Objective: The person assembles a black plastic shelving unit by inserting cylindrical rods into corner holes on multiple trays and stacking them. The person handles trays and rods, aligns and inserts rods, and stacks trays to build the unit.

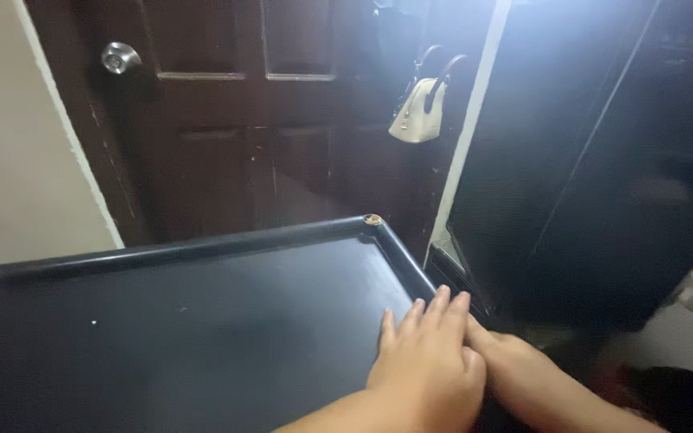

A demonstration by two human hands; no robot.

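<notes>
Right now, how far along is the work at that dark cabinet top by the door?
Done: nothing clearly finished; the dark top shows only small specks. In hand: the left hand lies flat on its right front corner, fingers spread, and the right hand presses against it at the edge. Left: can't tell; the cream handbag hangs untouched on the brown door.

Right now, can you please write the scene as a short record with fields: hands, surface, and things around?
left hand: left hand lies flat, palm down, on the dark tabletop, its fingers stretched toward the right edge
right hand: right hand sits at the table's right edge, pressed against the left hand; its fingers are hidden
surface: dark top with a raised rim
behind: brown panelled door with a round metal knob
hanging: cream handbag with dark handles
right side: tall dark cabinet
</notes>
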